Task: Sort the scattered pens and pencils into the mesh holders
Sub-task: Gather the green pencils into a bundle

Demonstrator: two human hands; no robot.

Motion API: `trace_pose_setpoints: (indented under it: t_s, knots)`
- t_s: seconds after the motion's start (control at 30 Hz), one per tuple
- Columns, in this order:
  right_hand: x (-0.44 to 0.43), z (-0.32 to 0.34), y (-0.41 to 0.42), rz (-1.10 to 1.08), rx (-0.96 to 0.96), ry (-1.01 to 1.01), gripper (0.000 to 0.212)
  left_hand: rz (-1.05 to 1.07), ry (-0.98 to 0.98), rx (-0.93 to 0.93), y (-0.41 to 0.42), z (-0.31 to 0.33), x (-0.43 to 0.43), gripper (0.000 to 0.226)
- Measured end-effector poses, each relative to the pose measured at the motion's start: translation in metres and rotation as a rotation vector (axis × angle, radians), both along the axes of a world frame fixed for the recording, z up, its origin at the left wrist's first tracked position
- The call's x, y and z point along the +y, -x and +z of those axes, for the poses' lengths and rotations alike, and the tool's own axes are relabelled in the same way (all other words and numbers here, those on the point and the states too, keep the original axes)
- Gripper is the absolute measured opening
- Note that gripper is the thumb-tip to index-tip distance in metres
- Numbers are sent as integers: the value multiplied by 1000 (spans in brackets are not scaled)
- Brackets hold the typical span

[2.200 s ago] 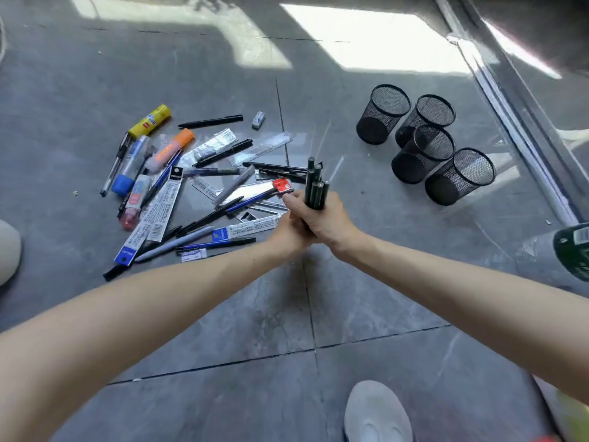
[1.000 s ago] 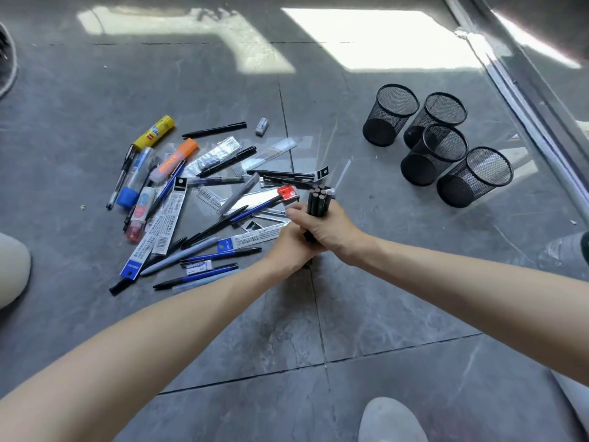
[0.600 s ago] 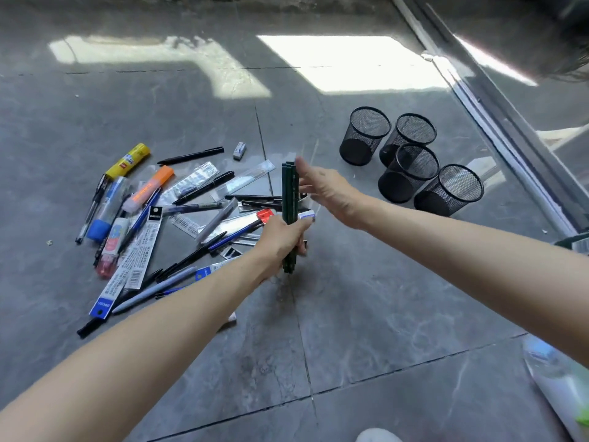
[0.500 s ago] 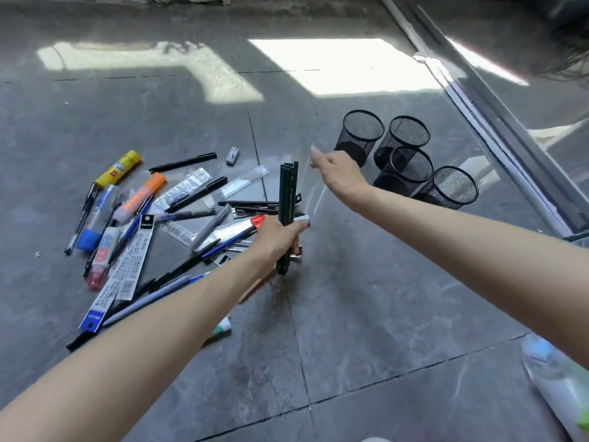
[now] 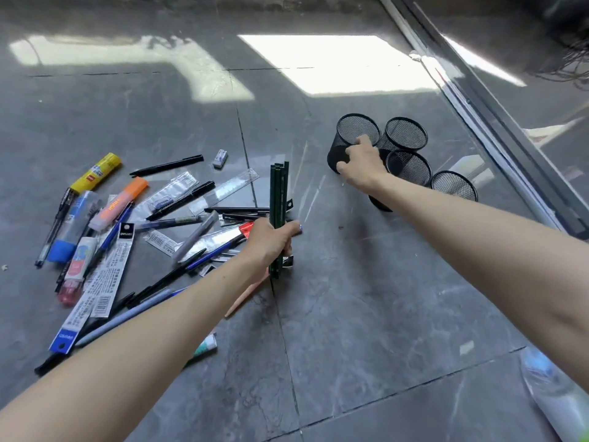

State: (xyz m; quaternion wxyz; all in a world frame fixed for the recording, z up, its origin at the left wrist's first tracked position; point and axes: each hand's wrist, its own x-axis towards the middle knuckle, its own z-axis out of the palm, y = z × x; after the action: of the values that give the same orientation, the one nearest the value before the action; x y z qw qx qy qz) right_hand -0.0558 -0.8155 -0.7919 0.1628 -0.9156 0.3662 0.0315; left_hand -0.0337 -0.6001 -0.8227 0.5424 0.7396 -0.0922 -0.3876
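From the head view, the person works over a grey tiled floor (image 5: 350, 314). The left hand (image 5: 274, 240) is closed around a bundle of dark green pencils (image 5: 279, 199), held upright near the middle of the scene, with the lower ends poking out below the fist. The right hand (image 5: 361, 161) reaches to the far right and takes hold of the leftmost mesh holder (image 5: 353, 135), its fingers curled against the rim and near wall. The other three holders (image 5: 406, 134) stand packed just beside it, rims close or touching. I cannot tell whether the grasped one is lifted or resting on the tiles.

The scattered pens (image 5: 178, 215) lie in a loose heap to the left, among them an orange highlighter (image 5: 127, 196) and a clear ruler (image 5: 229, 186). None of the holders shows anything inside, so the sorting looks barely begun.

The step in hand seems to be bringing holder and pencils together. To do it well, I would draw the holder clear of its neighbours first so they are not knocked over, and keep its mouth facing up. The pencils should stay squared in the fist and go in end first as one bunch. Loosening the grip only once the ends are well inside should stop any from splaying out over the rim.
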Motion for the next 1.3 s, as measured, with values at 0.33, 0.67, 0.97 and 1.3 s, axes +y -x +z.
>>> trace_pose_setpoints:
  t_s: [0.33,0.67,0.97,1.3]
  knots:
    - [65,-12,44,38,-251,-74,26,96,45,-75,-14,25,7,43]
    - [140,3,90,144,-390,-253,21,387,280,-33,-9,64,-3,37]
    - [132,47,52,20,-652,-544,34,316,371,-5,10,66,-18,34]
    - [126,32,34,70,-559,-461,13,-215,39,-568,16,49,-20,12]
